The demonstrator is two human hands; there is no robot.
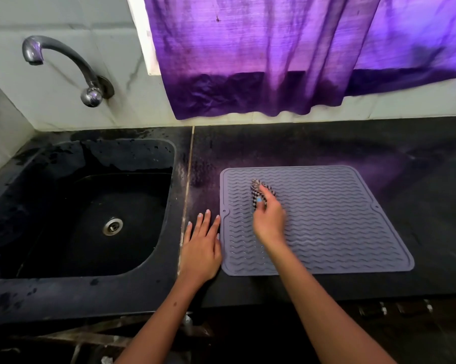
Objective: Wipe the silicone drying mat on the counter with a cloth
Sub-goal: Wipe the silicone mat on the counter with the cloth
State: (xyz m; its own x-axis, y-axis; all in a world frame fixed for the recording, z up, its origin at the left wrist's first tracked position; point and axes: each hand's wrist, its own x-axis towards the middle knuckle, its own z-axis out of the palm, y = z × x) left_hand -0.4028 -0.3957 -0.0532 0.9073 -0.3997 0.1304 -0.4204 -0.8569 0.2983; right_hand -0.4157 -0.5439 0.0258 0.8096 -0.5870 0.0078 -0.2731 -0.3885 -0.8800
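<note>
A grey silicone drying mat (334, 219) with wavy ridges lies flat on the black counter (326, 145), right of the sink. My right hand (268, 219) is over the mat's left part and grips a small checked cloth (255, 187), bunched up and pressed on the mat near its upper left. My left hand (203, 245) lies flat on the counter with straight fingers, just beside the mat's left edge. Its thumb side touches that edge.
A black sink (64, 206) with a metal drain (112, 226) is set into the counter at the left, and a curved tap (64, 64) stands above it. A purple curtain (274, 56) hangs over the back wall. The counter's front edge runs just below the mat.
</note>
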